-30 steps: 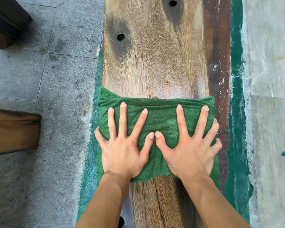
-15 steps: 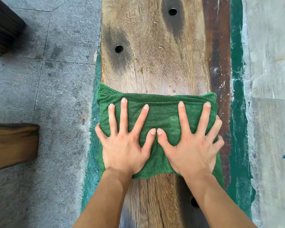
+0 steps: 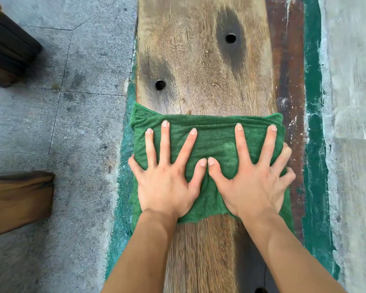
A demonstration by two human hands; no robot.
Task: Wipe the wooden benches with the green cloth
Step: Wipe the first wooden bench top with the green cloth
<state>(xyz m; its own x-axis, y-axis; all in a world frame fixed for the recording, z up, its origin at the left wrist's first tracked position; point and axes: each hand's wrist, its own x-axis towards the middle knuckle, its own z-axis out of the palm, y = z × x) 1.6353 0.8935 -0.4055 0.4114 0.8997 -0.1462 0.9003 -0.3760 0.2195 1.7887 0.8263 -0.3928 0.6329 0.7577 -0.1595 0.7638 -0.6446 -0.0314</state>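
Note:
A long wooden bench (image 3: 203,60) runs away from me down the middle of the view, with two dark round holes in its top. The folded green cloth (image 3: 211,136) lies across the full width of the plank, and its ends hang a little over both edges. My left hand (image 3: 167,178) presses flat on the cloth's left half with fingers spread. My right hand (image 3: 251,178) presses flat on the right half in the same way, and the two thumbs touch in the middle. The outer little fingers sit at the cloth's side edges.
Grey stone paving (image 3: 61,123) lies to the left, with a brown wooden block (image 3: 17,199) and a dark wooden piece (image 3: 6,49) on it. Right of the bench are a worn red-brown strip (image 3: 290,60), a green painted band (image 3: 314,144) and pale concrete (image 3: 353,81).
Both hands have pushed the cloth forward along the bench toward the two holes, over the spot where small droplets lay. The hands keep the same spread, flat position.

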